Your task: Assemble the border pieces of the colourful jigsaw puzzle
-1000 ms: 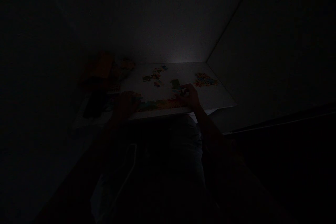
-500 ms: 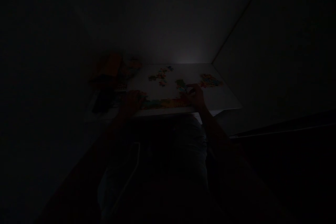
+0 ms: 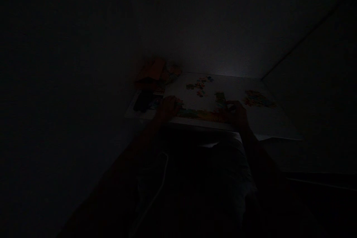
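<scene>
Jigsaw pieces [image 3: 220, 100] lie on a white board [image 3: 245, 91]; they look thin, light and stiff, likely card, best pinched by their edges; the right hand [image 3: 237, 115] curls at the assembled strip [image 3: 200, 115], too dark to tell if it grips; the left hand [image 3: 167, 108] lies over the strip's end, equally unclear; no writing is legible.
</scene>
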`<act>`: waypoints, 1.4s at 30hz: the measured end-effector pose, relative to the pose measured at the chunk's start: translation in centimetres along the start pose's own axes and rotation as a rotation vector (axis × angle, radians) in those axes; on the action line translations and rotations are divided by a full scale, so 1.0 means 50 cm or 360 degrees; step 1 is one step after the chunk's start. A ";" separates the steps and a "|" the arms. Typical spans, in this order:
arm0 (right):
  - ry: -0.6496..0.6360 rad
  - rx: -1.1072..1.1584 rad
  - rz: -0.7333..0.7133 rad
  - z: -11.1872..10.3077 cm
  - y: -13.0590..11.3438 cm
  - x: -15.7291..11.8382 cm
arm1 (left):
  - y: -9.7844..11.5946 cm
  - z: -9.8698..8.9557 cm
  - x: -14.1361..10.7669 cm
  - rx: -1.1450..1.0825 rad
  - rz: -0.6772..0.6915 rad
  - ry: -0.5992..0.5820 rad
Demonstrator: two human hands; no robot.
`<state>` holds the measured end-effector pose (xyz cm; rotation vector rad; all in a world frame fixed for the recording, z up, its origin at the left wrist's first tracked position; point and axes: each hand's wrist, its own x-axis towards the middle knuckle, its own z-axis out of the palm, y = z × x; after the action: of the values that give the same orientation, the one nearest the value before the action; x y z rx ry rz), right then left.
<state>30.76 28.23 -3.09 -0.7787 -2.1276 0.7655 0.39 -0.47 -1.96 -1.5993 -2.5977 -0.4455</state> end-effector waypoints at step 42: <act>0.0450 -0.0174 -0.0636 -0.153 -0.194 -0.002 | -0.016 0.027 0.024 -0.0105 -0.0049 0.0000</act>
<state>34.09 24.02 8.03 -0.4601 -1.9877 0.3098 -0.75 0.59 -3.18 -1.5803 -2.6375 -0.5391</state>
